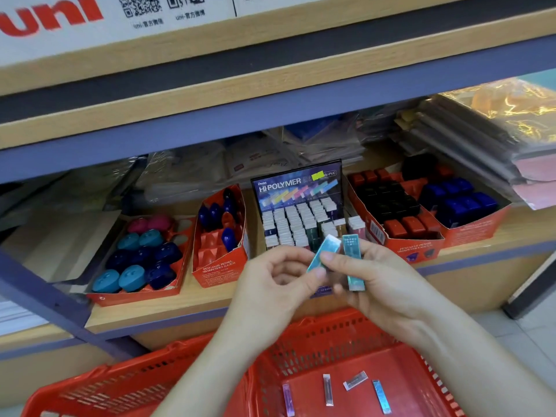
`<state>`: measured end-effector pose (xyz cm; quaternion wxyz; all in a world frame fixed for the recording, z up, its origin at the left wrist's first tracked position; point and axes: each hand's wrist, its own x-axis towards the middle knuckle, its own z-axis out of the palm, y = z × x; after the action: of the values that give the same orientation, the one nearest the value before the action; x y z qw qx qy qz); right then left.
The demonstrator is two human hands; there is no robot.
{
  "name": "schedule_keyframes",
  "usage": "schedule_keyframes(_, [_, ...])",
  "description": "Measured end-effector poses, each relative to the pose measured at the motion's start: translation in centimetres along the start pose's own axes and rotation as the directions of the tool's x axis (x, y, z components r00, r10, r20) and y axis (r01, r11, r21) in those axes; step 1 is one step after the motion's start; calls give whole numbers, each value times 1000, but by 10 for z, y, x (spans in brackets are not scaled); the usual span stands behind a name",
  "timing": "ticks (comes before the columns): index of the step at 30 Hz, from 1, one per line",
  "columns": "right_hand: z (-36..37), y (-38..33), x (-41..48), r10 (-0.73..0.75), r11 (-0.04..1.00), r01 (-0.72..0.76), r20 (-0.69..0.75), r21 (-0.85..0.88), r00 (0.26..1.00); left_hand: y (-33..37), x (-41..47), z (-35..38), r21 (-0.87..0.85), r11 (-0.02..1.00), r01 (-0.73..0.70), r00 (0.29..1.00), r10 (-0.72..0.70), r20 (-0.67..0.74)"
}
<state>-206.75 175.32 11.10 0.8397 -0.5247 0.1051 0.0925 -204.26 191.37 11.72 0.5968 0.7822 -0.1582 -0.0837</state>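
The tilted teal eraser point(324, 251) and the upright teal eraser point(352, 260) are both held just in front of the display box point(298, 188), low against its front edge. The box stands on a wooden shelf point(210, 299), its rows of wrapped erasers facing forward. Below and in front of the box sits a red basket point(316, 335), its back wall just under the hands. Left of the box are a wide tray of round sharpeners point(135, 296) and, right beside the box, a narrow orange tray point(216, 272). Right of the box stands a tray of red and black sharpeners point(421, 248).

The left hand point(276, 281), in front of the box's left half, is curled and pinches the lower end of the tilted teal eraser with thumb and fingers. The right hand point(382, 284), in front of the box's right corner, grips the upright teal eraser, and its thumb tip touches the tilted one.

Four loose erasers point(328, 389) lie on the basket floor, well below the box.
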Motion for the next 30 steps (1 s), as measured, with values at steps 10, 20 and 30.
schedule_keyframes(10, [-2,2,-3,35,983,-27,44,-180,998,3,9,-10,71,997,-19,993,11,118])
schedule_keyframes(20, [-33,-20,-6,-192,951,116,-251,-287,949,14,58,-25,37,998,-52,981,58,-183])
schedule_keyframes(30, [-48,-32,-9,-198,977,215,-332,14,922,20,97,-7,191,977,-94,974,130,-187])
